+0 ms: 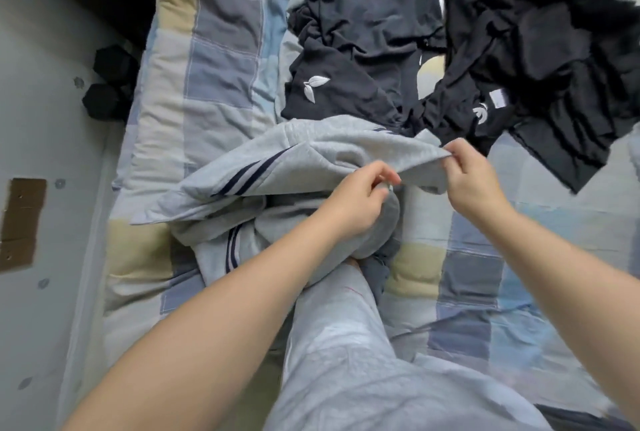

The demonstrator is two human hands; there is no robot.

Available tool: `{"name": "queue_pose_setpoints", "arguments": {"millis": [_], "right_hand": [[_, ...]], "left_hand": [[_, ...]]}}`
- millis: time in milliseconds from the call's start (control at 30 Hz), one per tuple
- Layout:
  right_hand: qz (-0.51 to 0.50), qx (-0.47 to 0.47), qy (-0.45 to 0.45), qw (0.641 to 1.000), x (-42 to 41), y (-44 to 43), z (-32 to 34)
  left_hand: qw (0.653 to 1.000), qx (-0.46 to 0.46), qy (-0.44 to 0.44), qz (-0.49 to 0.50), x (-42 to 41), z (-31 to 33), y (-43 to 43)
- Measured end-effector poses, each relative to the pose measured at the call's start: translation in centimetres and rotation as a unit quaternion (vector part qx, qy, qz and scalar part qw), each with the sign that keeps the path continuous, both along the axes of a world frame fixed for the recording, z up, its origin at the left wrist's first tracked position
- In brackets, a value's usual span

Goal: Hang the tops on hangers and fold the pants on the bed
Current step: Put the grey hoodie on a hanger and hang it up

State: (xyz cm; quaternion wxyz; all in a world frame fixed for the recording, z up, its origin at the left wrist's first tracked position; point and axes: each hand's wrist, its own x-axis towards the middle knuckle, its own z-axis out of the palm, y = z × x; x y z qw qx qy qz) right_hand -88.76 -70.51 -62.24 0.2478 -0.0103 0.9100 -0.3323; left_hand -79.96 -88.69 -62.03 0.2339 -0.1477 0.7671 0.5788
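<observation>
Across the bed lies a patchwork quilt (221, 50) of blue, grey and cream squares. At its middle, a crumpled light-grey fleece garment with navy stripes (270, 167) lies partly lifted. Toward the far edge lies a dark navy garment with a white leaf logo (363, 32). A heap of black garments (536, 50) at the far right corner touches it. The left hand (356, 202) and right hand (474, 178) each pinch the raised grey edge, fingers curled on the fabric. Two black dumbbells (107, 84) rest on the floor beside the left edge.
</observation>
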Motion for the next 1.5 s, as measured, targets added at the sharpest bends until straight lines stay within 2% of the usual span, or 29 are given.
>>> {"name": "queue_pose_setpoints", "arguments": {"millis": [167,367,600,667,767,933,1133,1233,1333,1433,1500], "right_hand": [[-0.105,-0.049,0.077,0.99,2.0,8.7,5.2],[-0.217,-0.119,0.133,0.96,6.2,19.8,7.4],[-0.352,-0.206,0.097,0.908,13.1,32.3,10.8],[-0.361,-0.233,0.074,0.9,14.8,34.6,12.7],[-0.339,-0.23,0.082,0.909,16.5,37.4,16.3],[-0.3,-0.136,0.132,0.935,18.1,42.0,21.5],[-0.26,0.008,0.181,0.949,21.3,40.8,26.1],[-0.248,-0.043,0.183,0.95,24.8,36.5,27.6],[-0.249,-0.105,0.082,0.959,28.8,30.8,27.0],[-0.25,-0.087,-0.035,0.964,31.0,25.1,24.6],[-0.286,-0.077,-0.06,0.953,31.0,22.0,23.3]], "left_hand": [[0.996,-0.019,0.066,-0.054,-2.1,3.5,7.3],[0.991,-0.049,0.098,-0.083,-1.1,5.3,17.3],[0.986,-0.121,0.102,-0.05,5.3,9.4,27.4],[0.987,-0.126,0.086,-0.043,7.1,10.8,29.8],[0.989,-0.117,0.084,-0.031,9.0,13.4,32.8],[0.994,-0.056,0.091,0.037,9.9,19.2,34.7],[0.985,0.122,0.056,0.106,10.3,25.8,33.0],[0.978,0.183,0.046,0.089,10.2,28.4,31.9],[0.97,0.23,0.021,0.069,10.2,30.5,30.2],[0.964,0.262,0.017,0.045,10.2,33.0,28.5],[0.96,0.279,0.017,0.031,10.2,34.6,27.5]]}}
